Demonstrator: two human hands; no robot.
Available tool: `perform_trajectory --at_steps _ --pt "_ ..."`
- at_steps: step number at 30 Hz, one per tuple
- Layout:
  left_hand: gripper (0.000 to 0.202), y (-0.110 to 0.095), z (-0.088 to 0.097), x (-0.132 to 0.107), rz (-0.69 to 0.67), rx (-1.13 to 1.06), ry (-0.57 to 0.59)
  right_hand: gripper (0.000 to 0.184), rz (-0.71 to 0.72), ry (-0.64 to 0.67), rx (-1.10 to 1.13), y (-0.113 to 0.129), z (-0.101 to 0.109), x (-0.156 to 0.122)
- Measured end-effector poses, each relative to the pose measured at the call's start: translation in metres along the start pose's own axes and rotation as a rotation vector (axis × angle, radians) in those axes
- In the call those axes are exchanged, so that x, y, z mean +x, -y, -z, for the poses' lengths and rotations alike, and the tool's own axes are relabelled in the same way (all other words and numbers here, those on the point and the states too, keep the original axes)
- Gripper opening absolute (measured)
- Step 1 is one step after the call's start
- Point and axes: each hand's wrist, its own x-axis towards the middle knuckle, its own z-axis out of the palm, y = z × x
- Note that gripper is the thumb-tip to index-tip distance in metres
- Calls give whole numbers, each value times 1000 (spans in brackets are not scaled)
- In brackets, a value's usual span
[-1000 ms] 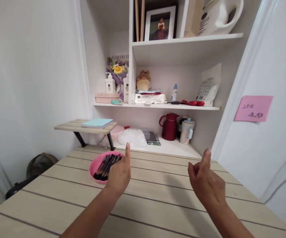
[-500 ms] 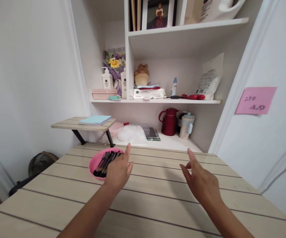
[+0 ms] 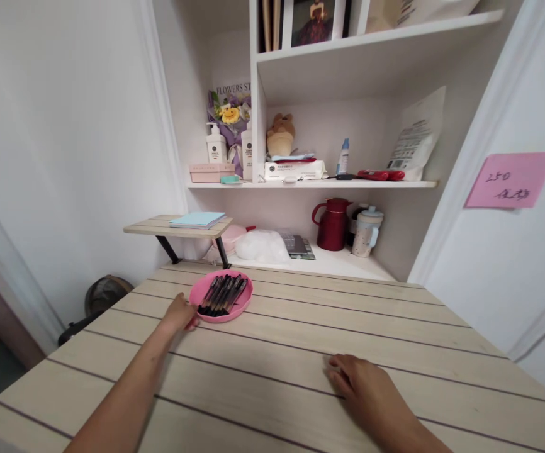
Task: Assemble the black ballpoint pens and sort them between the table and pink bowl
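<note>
A round pink plate (image 3: pixel 241 308) with a wavy rim holds several black pens (image 3: pixel 223 296), lying side by side. At the plate's left edge is my left hand (image 3: pixel 178 314), its fingers closed at the rim and partly hidden. My right hand (image 3: pixel 362 387) rests low over the tabletop, right of the plate and apart from it. Its fingers are curled in, and nothing shows in them.
Behind the plate stands a small wooden riser (image 3: pixel 152 225) on black legs, bearing light-blue paper (image 3: pixel 197 219). A red jug (image 3: pixel 333 226), a speckled cup (image 3: pixel 365 234) and a white plastic bag (image 3: pixel 262 245) stand at the back, under the shelf (image 3: pixel 310 185).
My left hand has moved from above the plate's right side to its left rim. My right hand has come back nearer, and its fingers have curled in. The view has shifted slightly.
</note>
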Motion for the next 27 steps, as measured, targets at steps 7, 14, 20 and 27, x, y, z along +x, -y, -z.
perform_trajectory --at_steps 7,14,20,27 --pt "30 -2 -12 1 111 -220 129 25 1 17 -40 11 3 -8" --pt "34 6 -2 -8 86 -292 216 21 22 33 -47 17 2 -17" --pt "41 6 7 -35 21 -324 327 19 36 52 -57 17 -4 -22" --pt "47 3 3 -48 9 -358 484 20 47 58 -65 21 -6 -24"
